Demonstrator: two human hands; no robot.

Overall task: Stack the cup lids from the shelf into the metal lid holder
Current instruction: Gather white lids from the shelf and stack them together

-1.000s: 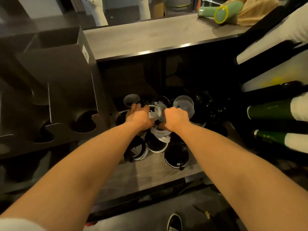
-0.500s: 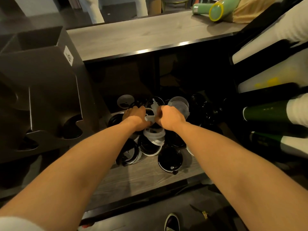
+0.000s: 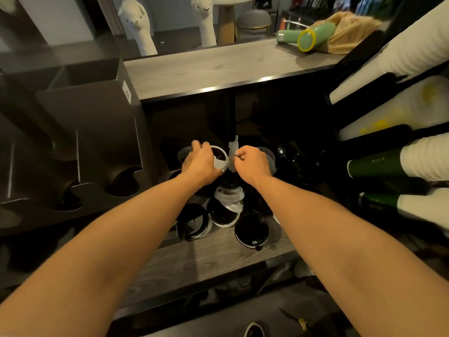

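Leftmost, metal lid holder (image 3: 87,142): dark sheet-metal unit standing left of the shelf opening, well apart from both hands. Its rounded slot mouths face the person. Carry lids to it as one nested stack with rims aligned, and choose the slot that suits the lid diameter.
Left hand (image 3: 201,164): fingers are curled round a white-rimmed lid (image 3: 220,159), held above the pile. Grip the rim rather than the centre to avoid flexing the lid.
Right hand (image 3: 254,162): thumb and fingers pinch a translucent lid (image 3: 233,152) held on edge, just beside the left hand's lid. Judgement: the step in hand is separating or sorting these two lids. Draw them apart straight, without twisting.
Loose lids (image 3: 251,231): black and white lids lie scattered on the lower shelf (image 3: 206,261), below both hands. Most of the task appears to remain.
Cup stacks (image 3: 418,159): white and green stacks lie at the right edge. Keep the right elbow away from them.
Hidden: the rear of the shelf is in deep shadow, so the lid count cannot be told. The contents of the holder slots are not visible. The hands cover the lids beneath them, and the right fingertips are tucked out of view.
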